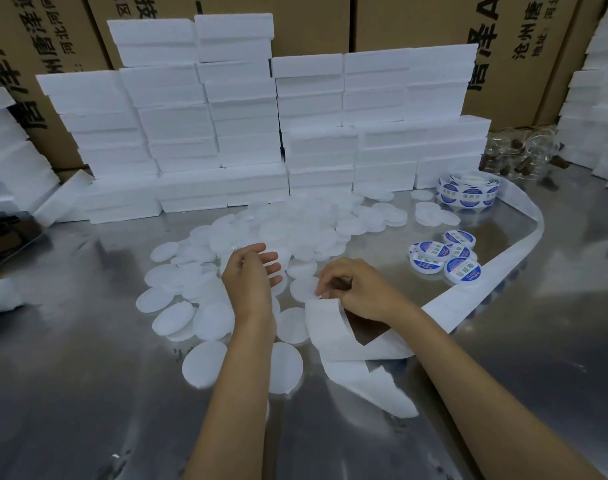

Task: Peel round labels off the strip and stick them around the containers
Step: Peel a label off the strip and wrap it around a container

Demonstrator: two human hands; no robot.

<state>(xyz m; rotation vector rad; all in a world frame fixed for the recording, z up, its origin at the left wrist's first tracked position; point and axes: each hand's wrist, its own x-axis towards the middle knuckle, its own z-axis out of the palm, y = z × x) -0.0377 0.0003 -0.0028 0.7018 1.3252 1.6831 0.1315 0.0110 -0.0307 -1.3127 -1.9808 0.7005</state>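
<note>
Two hands mid-worktop; right hand point(361, 292) pinches white strip point(333, 327) end, strip trailing to roll point(468, 188) near right rear edge; left hand point(252, 275) just beside, fingers loosely spread over blank containers point(205, 320); labelled containers point(444, 256) right of right hand

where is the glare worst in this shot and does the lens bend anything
Head view: the metal table throws broad mirror-like glare, strongest on its right side and front, with smeared reflections of the foam boxes. Wide-angle distortion bows the cardboard cartons and box stacks outward near the edges. The left hand and right hand on the label strip look fairly sharp; the white discs blow out, losing detail.
</note>
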